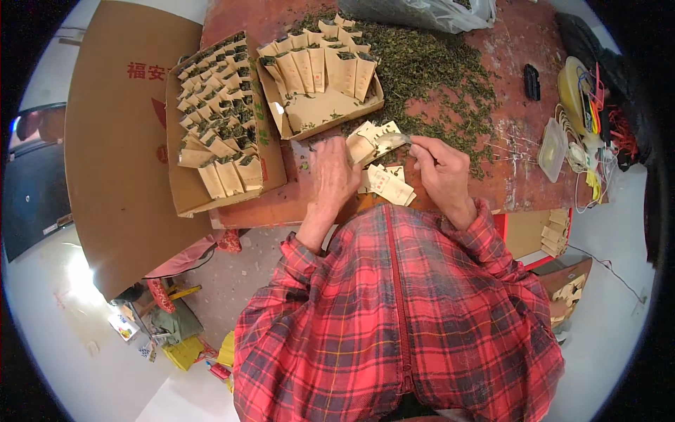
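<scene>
My left hand [335, 173] grips a small tan paper packet [363, 143], held open at the table's near edge. My right hand [441, 169] holds a metal spoon [391, 141] whose bowl touches the packet's mouth. A few empty tan packets [387, 184] lie flat under and between my hands. A wide heap of loose dried green leaves [429, 67] covers the reddish table [520, 42] just beyond my hands.
Two cardboard trays hold upright filled packets: a long one [218, 112] at left, a smaller one [320, 77] ahead. A clear plastic bag [429, 10] lies at the far edge. A black object [532, 81], plastic box [553, 148] and cords [598, 105] sit at right.
</scene>
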{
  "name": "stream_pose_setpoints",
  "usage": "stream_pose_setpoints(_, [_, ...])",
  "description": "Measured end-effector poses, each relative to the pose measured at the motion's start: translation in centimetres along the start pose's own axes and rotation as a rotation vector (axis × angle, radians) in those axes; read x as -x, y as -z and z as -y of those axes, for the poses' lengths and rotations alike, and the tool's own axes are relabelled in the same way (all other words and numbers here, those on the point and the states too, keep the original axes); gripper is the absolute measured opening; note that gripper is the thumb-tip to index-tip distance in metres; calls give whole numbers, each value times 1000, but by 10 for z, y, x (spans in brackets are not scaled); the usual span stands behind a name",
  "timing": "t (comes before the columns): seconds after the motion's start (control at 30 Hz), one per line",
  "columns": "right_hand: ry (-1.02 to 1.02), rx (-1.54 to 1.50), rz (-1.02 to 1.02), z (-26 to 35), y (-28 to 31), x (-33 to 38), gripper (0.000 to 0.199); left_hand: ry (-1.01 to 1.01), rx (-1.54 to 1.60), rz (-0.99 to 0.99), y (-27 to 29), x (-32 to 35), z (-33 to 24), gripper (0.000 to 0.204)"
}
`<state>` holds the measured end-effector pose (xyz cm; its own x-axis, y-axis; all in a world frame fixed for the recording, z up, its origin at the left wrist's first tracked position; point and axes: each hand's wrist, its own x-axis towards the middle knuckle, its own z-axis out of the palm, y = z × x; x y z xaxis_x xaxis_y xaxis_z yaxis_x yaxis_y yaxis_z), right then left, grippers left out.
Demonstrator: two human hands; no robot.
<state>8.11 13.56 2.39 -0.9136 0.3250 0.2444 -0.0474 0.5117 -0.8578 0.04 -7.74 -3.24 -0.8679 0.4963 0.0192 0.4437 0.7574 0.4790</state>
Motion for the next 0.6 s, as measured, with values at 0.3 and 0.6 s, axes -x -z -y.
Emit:
stream_pose_setpoints(0.3, [41, 11, -11, 9, -2, -10, 17, 3, 133, -49, -16, -4, -4, 45])
stream_pose_setpoints(0.6, [32, 18, 0, 7, -4, -11, 16, -76, 156, -143, -20, -6, -3, 45])
